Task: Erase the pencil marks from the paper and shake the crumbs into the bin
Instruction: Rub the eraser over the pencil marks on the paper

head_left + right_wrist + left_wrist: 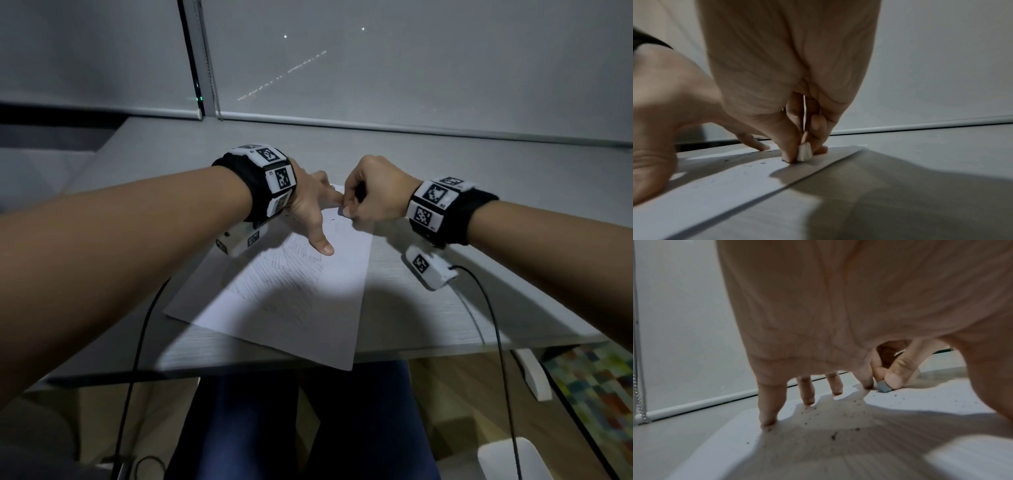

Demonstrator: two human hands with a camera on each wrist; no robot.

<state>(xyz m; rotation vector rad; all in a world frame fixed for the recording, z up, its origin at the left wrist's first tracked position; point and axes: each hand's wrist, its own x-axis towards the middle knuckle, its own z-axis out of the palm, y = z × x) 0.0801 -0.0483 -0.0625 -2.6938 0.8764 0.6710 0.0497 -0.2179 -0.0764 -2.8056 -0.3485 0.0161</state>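
Note:
A white sheet of paper (pixel 291 301) with grey pencil shading lies on the grey desk (pixel 428 308), one corner hanging over the front edge. My left hand (pixel 313 209) presses its spread, straight fingers on the paper's far part. My right hand (pixel 368 198) pinches a small white eraser (pixel 804 152) between thumb and fingers, its tip down on the paper near the far right edge, next to the left index finger. In the left wrist view the eraser (pixel 884 387) looks bluish-grey under the right thumb. Dark eraser crumbs (pixel 833 435) lie scattered on the paper (pixel 838 451).
A window blind (pixel 376 51) with its bottom rail runs along the desk's far edge. Black cables (pixel 137 342) hang off the desk on both sides. A white object (pixel 507 459) stands on the floor at lower right, beside a colourful mat (pixel 603 387). My legs are under the desk.

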